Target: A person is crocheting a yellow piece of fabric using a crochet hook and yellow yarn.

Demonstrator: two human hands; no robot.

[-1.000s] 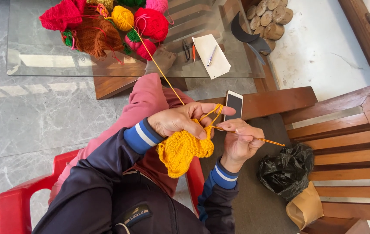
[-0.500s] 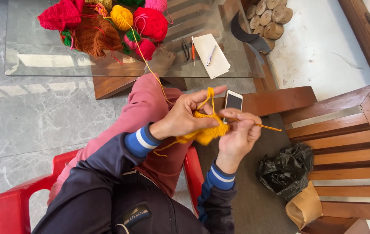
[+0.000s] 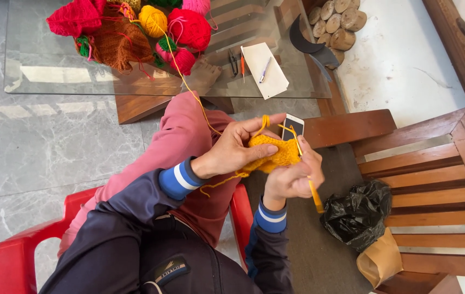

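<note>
The yellow crochet piece (image 3: 273, 152) is held above the lap, between both hands; it looks soft, light and floppy, best pinched at its edge near the working loops. It is clasped by the left hand (image 3: 232, 152), yarn looped over a finger. The crochet hook (image 3: 309, 182) is gripped by the closed right hand (image 3: 295, 177). A phone (image 3: 293, 124) lies just behind, yarn balls (image 3: 189, 27) on the glass table (image 3: 53, 76).
</note>
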